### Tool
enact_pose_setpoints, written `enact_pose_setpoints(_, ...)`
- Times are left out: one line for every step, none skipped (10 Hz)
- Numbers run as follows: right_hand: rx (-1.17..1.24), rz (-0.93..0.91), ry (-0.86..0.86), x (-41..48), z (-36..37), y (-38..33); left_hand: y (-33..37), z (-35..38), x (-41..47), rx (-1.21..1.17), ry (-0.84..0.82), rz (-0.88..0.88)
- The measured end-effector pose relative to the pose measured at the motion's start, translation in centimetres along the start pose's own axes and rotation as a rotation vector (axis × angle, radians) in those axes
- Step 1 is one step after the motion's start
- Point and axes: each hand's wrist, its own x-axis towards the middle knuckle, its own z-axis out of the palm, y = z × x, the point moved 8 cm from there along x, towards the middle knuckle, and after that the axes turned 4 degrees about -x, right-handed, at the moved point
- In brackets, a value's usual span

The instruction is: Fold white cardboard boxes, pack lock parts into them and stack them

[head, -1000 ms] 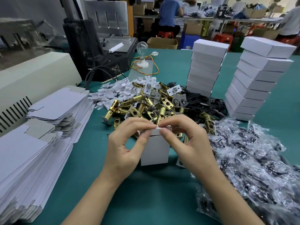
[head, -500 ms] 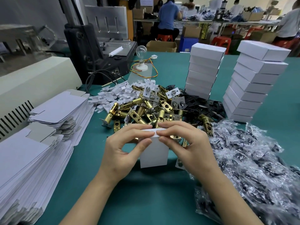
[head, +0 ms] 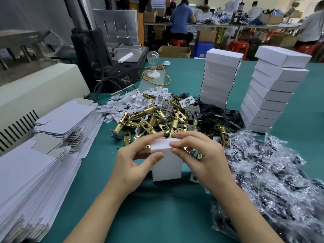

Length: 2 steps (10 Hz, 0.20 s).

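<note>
Nothing here can be read: no text, label, brand or number is legible. The only trace of print is on a pale sheet (head: 158, 2) hanging at the far back of the room. It carries rows of dark lines that are too small and blurred to make out.

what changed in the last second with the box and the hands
The top flap of the white box, still being tucked in a second ago, has been pushed down and now lies flat, closing the top. The left hand and right hand still grip the box's upper end, and it still stands upright. The stacks of finished boxes, brass lock parts and flat blanks have not moved.
</note>
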Motion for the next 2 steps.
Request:
enact_pose_setpoints(0.0,0.046,-0.013,0.0,0.1,0.2,-0.9,0.6,-0.2,0.016,-0.068,-0.098)
enact_pose_setpoints(0.074,0.091,0.037,0.5,-1.2,-0.9,-1.6,0.7,-0.2,0.031,-0.1,-0.157)
